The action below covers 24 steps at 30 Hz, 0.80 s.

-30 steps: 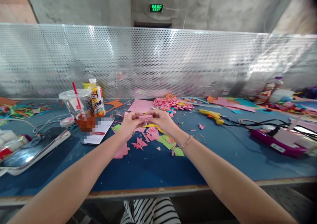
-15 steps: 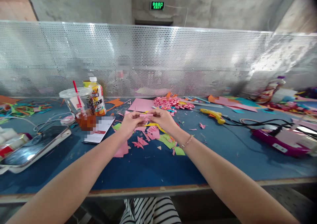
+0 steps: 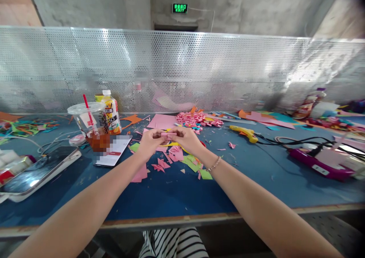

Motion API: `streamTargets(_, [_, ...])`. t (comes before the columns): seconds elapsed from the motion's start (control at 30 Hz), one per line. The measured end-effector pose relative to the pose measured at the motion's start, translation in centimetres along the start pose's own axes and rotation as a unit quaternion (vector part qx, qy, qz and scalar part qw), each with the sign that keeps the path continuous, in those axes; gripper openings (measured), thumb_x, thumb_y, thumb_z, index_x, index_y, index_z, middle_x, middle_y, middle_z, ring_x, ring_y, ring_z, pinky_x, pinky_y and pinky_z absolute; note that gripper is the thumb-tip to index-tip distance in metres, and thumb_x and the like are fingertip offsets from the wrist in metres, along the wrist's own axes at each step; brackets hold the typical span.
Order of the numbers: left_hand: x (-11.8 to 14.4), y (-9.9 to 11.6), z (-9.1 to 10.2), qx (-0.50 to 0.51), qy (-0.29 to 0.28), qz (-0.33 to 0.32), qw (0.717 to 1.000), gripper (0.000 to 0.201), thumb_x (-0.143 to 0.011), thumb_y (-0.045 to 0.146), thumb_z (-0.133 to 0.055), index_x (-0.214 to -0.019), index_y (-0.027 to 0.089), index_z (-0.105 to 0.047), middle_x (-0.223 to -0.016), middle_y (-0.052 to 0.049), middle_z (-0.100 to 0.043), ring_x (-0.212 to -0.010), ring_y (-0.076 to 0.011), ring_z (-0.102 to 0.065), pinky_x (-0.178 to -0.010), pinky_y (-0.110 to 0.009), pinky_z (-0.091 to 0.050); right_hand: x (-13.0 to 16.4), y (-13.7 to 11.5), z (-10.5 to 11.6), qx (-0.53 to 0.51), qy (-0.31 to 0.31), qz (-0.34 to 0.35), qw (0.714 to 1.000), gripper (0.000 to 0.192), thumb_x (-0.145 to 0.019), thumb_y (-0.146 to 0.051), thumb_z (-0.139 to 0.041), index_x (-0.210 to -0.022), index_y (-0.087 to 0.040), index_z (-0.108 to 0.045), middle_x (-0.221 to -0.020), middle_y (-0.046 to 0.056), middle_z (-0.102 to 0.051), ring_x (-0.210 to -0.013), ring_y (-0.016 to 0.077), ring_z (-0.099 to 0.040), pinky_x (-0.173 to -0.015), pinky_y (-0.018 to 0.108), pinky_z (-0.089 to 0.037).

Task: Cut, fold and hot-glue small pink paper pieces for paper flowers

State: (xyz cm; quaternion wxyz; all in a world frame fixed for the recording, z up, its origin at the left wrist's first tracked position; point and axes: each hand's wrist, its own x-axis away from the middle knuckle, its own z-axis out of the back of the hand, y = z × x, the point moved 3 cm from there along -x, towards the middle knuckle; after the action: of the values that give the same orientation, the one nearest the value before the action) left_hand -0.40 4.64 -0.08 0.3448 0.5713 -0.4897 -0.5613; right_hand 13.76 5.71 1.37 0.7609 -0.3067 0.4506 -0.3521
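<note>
Between my two hands is a small pink piece of paper [image 3: 169, 134], narrow and apparently folded. My left hand [image 3: 151, 141] pinches its left end and my right hand [image 3: 186, 138] pinches its right end, both above the table. Under them lie pink paper scraps [image 3: 176, 152], a folded pink paper shape [image 3: 161, 165] and green paper pieces [image 3: 205, 174]. Yellow-handled scissors [image 3: 184, 147] show partly behind my right hand. A pink paper sheet [image 3: 162, 121] and a heap of pink paper strips [image 3: 191, 117] lie just beyond my fingers.
On the left stand a plastic cup [image 3: 89, 117] with a red straw and a drink bottle [image 3: 112, 113], near a phone [image 3: 37, 174]. To the right are a yellow glue gun [image 3: 244, 133] and a purple power strip [image 3: 321, 165] with cables. A perforated metal screen [image 3: 228, 72] borders the back.
My fingers have shifted slightly on the pink paper, which now looks flatter and narrower. Both hands stay in nearly the same place, and the view has tilted a little.
</note>
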Motion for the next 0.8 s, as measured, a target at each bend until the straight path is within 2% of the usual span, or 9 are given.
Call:
streamTargets(0.17, [0.5,0.8,-0.4,-0.058,-0.012,-0.032,0.998,0.019,-0.062,0.024,-0.068,-0.074,0.012,-0.059,-0.065,-0.001,-0.063,-0.061,-0.0132,-0.063,-0.069,-0.031,-0.053,0.3,-0.6,0.3,0.041,0.029,0.021,0.999,0.010,-0.073,-0.025,-0.057,-0.072,-0.016,-0.062,-0.068,0.002,-0.062,-0.061,0.0113,-0.056,-0.057,0.024,-0.045])
streamTargets(0.37, [1.0,1.4,-0.6,-0.096,-0.014,-0.051,0.994,0.018,-0.065,0.030,-0.064,-0.071,0.014,-0.057,-0.066,-0.001,-0.062,-0.061,-0.0142,-0.063,-0.064,-0.031,-0.054,0.5,-1.1,0.2,0.056,0.025,0.033,0.998,0.009,-0.071,-0.022,-0.057,-0.069,-0.016,-0.063,-0.068,0.002,-0.063,-0.062,0.0116,-0.058,-0.059,0.024,-0.045])
streamTargets(0.47, [0.7,1.1,-0.4,-0.080,-0.018,-0.031,0.996,0.020,-0.065,0.031,-0.065,-0.069,0.014,-0.057,-0.064,-0.001,-0.062,-0.058,-0.0145,-0.063,-0.062,-0.031,-0.055,0.2,-0.7,0.3,0.017,0.023,-0.003,1.000,0.012,-0.070,-0.027,-0.060,-0.067,-0.016,-0.064,-0.065,0.002,-0.063,-0.058,0.0109,-0.057,-0.057,0.024,-0.046])
streamTargets(0.57, [0.2,0.7,0.1,-0.050,-0.002,0.012,0.999,0.021,-0.063,0.030,-0.067,-0.067,0.013,-0.056,-0.057,0.000,-0.060,-0.054,-0.0152,-0.063,-0.058,-0.030,-0.054,-0.3,0.3,1.3,-0.056,0.027,-0.071,0.996,0.014,-0.066,-0.029,-0.064,-0.066,-0.015,-0.064,-0.061,0.001,-0.062,-0.054,0.0097,-0.057,-0.055,0.024,-0.048])
streamTargets(0.6, [0.1,0.7,0.3,-0.038,0.008,0.018,0.999,0.021,-0.062,0.030,-0.068,-0.067,0.013,-0.056,-0.056,0.000,-0.059,-0.053,-0.0150,-0.063,-0.057,-0.029,-0.053,-0.5,0.7,1.8,-0.080,0.038,-0.093,0.992,0.013,-0.064,-0.028,-0.066,-0.065,-0.015,-0.064,-0.059,0.001,-0.062,-0.053,0.0096,-0.057,-0.056,0.024,-0.048])
streamTargets(0.7, [-0.1,0.7,0.9,-0.002,0.041,0.018,0.999,0.020,-0.061,0.028,-0.069,-0.066,0.014,-0.056,-0.055,0.000,-0.059,-0.052,-0.0136,-0.062,-0.055,-0.026,-0.052,-0.8,1.8,3.8,-0.136,0.129,-0.128,0.974,0.015,-0.060,-0.028,-0.070,-0.062,-0.015,-0.062,-0.059,0.001,-0.062,-0.054,0.0095,-0.058,-0.059,0.024,-0.049])
streamTargets(0.8, [-0.1,0.9,1.1,0.019,0.056,0.021,0.998,0.022,-0.059,0.029,-0.071,-0.064,0.014,-0.056,-0.056,0.001,-0.058,-0.053,-0.0120,-0.060,-0.057,-0.025,-0.051,-0.8,1.9,4.3,-0.171,0.139,-0.124,0.967,0.019,-0.058,-0.031,-0.072,-0.063,-0.016,-0.061,-0.059,0.001,-0.062,-0.058,0.0104,-0.060,-0.063,0.025,-0.050])
